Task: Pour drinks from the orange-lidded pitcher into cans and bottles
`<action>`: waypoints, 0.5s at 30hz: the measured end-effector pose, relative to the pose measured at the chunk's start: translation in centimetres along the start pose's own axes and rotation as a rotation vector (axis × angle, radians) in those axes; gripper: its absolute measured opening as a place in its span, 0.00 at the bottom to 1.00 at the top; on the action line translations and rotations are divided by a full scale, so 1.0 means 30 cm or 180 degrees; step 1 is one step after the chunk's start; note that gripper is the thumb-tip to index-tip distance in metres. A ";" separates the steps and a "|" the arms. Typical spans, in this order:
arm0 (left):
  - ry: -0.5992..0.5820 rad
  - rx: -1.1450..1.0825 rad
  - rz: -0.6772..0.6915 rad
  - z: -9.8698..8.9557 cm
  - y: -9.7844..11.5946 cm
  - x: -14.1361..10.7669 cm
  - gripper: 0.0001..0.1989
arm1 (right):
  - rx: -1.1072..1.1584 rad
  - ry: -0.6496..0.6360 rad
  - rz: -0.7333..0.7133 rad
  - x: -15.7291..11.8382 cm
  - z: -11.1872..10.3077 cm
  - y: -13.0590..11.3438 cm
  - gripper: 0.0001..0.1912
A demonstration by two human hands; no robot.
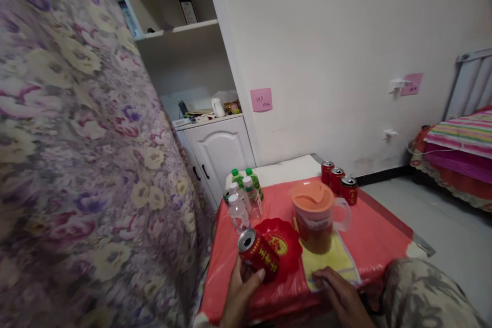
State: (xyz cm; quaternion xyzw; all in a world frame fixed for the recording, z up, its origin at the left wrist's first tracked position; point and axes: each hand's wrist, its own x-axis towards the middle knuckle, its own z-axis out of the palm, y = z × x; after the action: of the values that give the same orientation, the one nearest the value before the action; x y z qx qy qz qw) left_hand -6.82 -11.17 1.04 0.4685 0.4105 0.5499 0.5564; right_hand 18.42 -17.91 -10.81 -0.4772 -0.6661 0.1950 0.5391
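Observation:
A red can with yellow lettering (259, 255) is tilted over the near left part of a red scalloped dish (292, 246), its open top toward the upper left. My left hand (244, 287) is wrapped round the can's lower side. On the near edge of a folded yellow cloth (344, 261) rests my right hand (338, 289), its fingers together and partly hidden; whether they pinch the cloth is unclear. A clear pitcher (317, 230) with an orange lid and brown liquid stands upright on the cloth, beyond my right hand.
Several plastic bottles (239, 211) stand at the table's left, some green-capped. Three red cans (348, 192) stand at the back right. The red-covered table (378, 236) reaches my patterned trouser knee (426, 292). A floral curtain (96, 164) hangs at the left.

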 end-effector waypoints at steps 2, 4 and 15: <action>-0.0055 -0.0178 -0.0085 -0.002 0.003 0.019 0.30 | 0.0038 0.0053 0.0013 -0.006 -0.002 0.028 0.15; -0.0116 -0.0384 -0.0162 0.002 0.006 0.040 0.29 | 0.0072 0.0081 0.0030 -0.007 0.006 0.042 0.16; -0.0602 -0.0887 -0.0552 0.071 0.042 0.155 0.27 | 0.0000 -0.0059 0.0310 0.010 0.033 0.045 0.14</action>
State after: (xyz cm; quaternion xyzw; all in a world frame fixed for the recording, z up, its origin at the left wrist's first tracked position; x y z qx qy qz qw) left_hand -4.77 -6.73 3.01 0.3994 0.3151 0.5050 0.6972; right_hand 18.09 -16.78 -12.04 -0.5072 -0.6471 0.2254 0.5227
